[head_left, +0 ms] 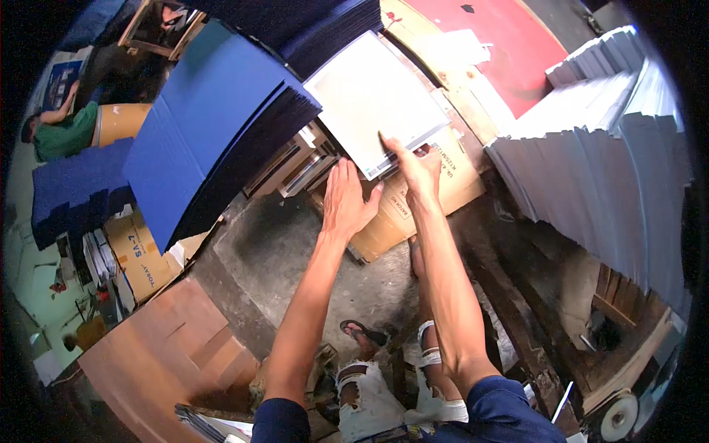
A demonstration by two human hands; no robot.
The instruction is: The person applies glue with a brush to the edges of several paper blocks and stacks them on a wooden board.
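In front of me lies a thin stack of white sheets (377,96), set at a slant, its near edge showing dark layers. My right hand (419,173) grips that near edge, thumb on top and the other fingers curled at the side, partly hidden. Beside the stack's near left corner is my left hand (347,199), fingers stretched out and thumb apart, with nothing in it. Whether its fingertips touch the corner I cannot tell. Close by on the left stands a tall pile of blue folded covers (214,103).
High piles of white paper (591,170) stand on the right. A cardboard box (458,173) sits below the white stack. At back right is a red board (495,44); at lower left, a brown board (162,347). A person in green (66,133) is at far left.
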